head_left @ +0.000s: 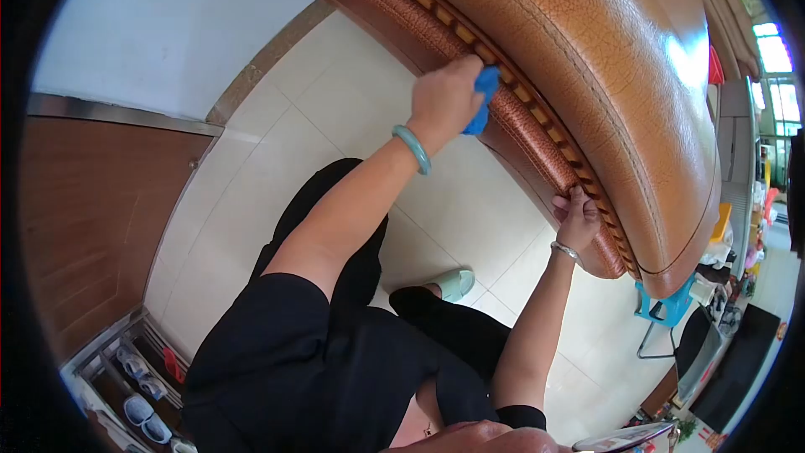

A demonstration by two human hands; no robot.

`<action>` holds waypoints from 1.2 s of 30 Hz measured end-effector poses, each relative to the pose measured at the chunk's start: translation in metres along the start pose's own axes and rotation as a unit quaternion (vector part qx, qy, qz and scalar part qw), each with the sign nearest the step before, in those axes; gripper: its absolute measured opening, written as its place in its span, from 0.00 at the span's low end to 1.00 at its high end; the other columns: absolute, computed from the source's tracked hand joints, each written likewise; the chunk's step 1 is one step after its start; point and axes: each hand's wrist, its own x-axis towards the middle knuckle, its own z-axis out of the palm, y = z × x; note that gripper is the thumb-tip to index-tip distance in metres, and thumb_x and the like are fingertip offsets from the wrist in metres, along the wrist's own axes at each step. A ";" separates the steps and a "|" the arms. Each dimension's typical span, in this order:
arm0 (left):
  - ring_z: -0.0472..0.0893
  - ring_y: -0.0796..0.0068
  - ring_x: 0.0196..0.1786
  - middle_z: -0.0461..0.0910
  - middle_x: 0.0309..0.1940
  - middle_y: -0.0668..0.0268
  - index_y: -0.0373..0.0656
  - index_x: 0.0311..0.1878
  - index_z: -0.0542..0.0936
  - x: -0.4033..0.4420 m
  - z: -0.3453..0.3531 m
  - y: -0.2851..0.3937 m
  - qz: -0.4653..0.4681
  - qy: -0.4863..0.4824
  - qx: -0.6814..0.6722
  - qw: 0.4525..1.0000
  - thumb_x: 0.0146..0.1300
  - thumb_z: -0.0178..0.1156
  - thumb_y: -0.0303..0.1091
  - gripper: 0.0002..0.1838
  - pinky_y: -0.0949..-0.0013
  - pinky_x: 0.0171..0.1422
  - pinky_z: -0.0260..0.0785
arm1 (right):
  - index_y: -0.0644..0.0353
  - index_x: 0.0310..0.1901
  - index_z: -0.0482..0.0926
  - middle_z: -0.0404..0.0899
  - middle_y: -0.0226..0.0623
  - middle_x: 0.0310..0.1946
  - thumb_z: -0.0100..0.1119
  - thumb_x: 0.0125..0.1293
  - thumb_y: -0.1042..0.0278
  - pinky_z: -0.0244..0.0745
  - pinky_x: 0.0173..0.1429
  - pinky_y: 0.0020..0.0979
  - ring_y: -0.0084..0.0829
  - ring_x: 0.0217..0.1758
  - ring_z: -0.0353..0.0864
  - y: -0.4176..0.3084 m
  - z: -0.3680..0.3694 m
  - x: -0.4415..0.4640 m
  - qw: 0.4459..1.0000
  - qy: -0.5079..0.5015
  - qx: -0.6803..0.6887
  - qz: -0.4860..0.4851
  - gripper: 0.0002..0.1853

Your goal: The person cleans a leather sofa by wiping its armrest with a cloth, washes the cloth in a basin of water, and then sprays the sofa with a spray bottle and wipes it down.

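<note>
My left hand, with a green bangle at its wrist, is closed round a blue cloth against the ridged lower trim of a brown leather sofa. Farther right along that edge, my right hand has its fingers curled and pinched on the leather trim. A silver bracelet circles that wrist. A row of slots runs along the seam above both hands.
Pale floor tiles lie below, with a green slipper on one foot. At the left are a wooden door and a shoe rack. A blue stool stands beyond the sofa's right end.
</note>
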 end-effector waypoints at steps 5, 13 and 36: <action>0.80 0.51 0.37 0.80 0.35 0.56 0.45 0.38 0.74 0.021 -0.005 -0.017 -0.024 0.040 0.029 0.998 0.51 0.63 0.32 0.12 0.53 0.38 0.72 | 0.62 0.29 0.78 0.81 0.36 0.18 0.58 0.67 0.59 0.69 0.22 0.18 0.18 0.17 0.76 0.003 -0.001 0.000 1.000 -0.001 -0.006 -0.009 0.14; 0.80 0.51 0.37 0.81 0.32 0.56 0.45 0.38 0.75 0.024 0.003 -0.019 -0.029 0.056 0.040 0.997 0.51 0.64 0.32 0.11 0.53 0.37 0.72 | 0.61 0.29 0.78 0.81 0.35 0.18 0.58 0.67 0.58 0.68 0.21 0.18 0.18 0.16 0.75 0.000 0.000 0.000 0.999 0.008 -0.031 -0.011 0.15; 0.80 0.45 0.36 0.80 0.35 0.49 0.39 0.47 0.68 0.014 -0.007 -0.034 -0.072 0.048 -0.033 0.996 0.64 0.57 0.41 0.17 0.50 0.39 0.71 | 0.61 0.29 0.78 0.80 0.35 0.17 0.58 0.67 0.58 0.67 0.21 0.18 0.17 0.15 0.73 0.002 0.000 0.001 1.000 -0.002 -0.007 -0.007 0.15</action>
